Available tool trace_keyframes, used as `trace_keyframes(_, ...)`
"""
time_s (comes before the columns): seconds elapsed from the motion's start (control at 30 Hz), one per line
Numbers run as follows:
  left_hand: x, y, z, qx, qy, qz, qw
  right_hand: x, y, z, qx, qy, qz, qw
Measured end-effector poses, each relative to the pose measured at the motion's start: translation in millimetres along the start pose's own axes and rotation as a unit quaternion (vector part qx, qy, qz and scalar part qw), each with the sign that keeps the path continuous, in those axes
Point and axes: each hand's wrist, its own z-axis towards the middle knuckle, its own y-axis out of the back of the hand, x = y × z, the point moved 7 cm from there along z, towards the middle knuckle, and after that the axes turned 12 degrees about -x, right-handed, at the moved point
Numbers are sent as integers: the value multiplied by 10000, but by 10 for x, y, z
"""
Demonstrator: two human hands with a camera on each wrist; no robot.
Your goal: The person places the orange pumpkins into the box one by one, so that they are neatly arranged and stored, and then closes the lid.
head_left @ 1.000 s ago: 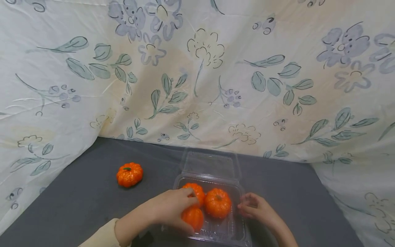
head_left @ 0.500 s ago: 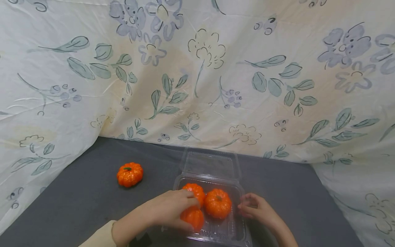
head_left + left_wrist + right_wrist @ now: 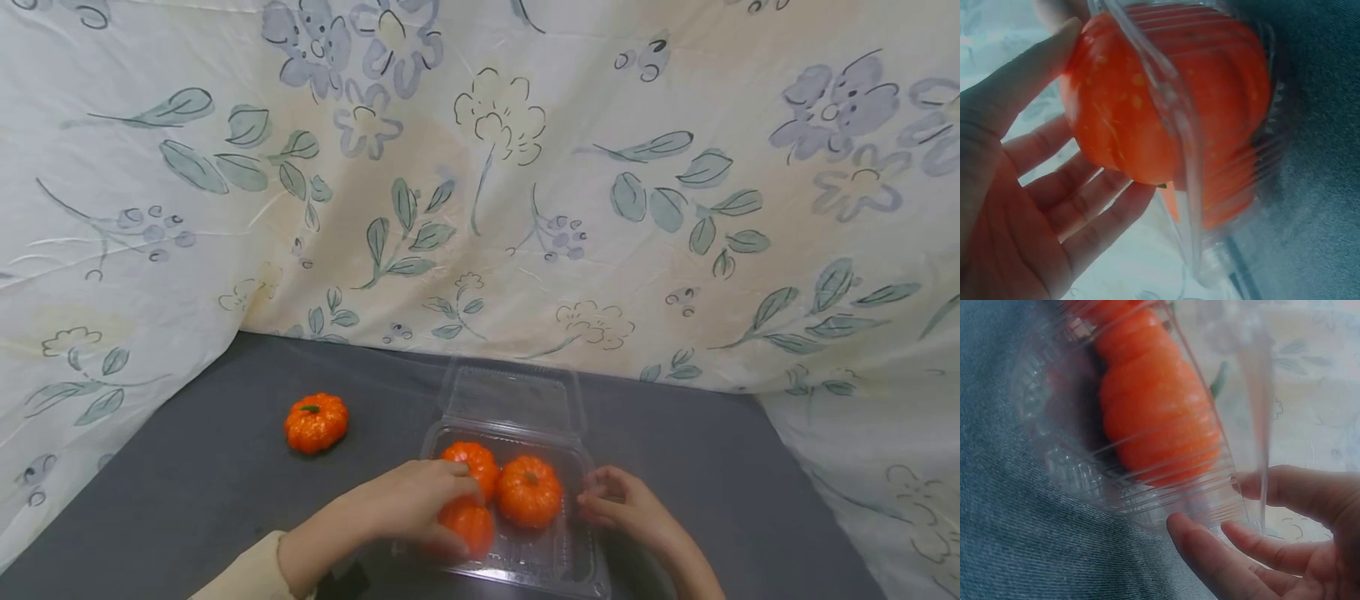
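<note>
A clear plastic clamshell box (image 3: 551, 581) stands with its lid (image 3: 513, 400) folded back. My left hand (image 3: 416, 504) holds an orange toy pumpkin (image 3: 474, 533) in the box's near left part; in the left wrist view thumb and fingers curve about this pumpkin (image 3: 1125, 119) above the rim. Behind it sits a second pumpkin (image 3: 480, 467), partly covered by the hand, and to the right a third pumpkin (image 3: 529, 493). At the box's right side, my right hand (image 3: 626, 508) holds the edge between thumb and fingers, its fingertips (image 3: 1188, 534) against the ribbed wall.
Another orange pumpkin with a green stem (image 3: 316, 423) lies on the dark grey table (image 3: 225, 467), left of the box. Pale floral cloth (image 3: 480, 183) hangs behind the table and along both sides. A small black object (image 3: 345, 581) shows beneath the left forearm.
My left hand stays at the near left pumpkin with only slight movement, and that pumpkin looks a little blurred now. The right hand, the box and the other pumpkins keep their places.
</note>
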Motion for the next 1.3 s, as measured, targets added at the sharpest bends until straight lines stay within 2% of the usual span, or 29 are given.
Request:
trace_keyframes(0.27,-19,19,-5,-30,-117,307,9995,6,-12,8,43,50,-2,10000)
trace_keyframes(0.37,-28,68,-4,-95,-176,421,9989,5,-20,9,59,27,-5,10000)
trace_keyframes(0.5,-23,172,-3,-173,-130,328,9992,3,-24,10,36,-17,-73,10000)
trace_keyframes(0.83,95,342,-56,137,502,-30,9986,4,-18,10,46,68,-89,9999)
trace_keyframes(1.07,218,406,-139,127,761,-40,9970,-11,-13,11,68,70,-44,9999)
trace_keyframes(1.3,410,473,-294,-17,1143,-179,9933,-20,-13,14,66,47,-60,9999)
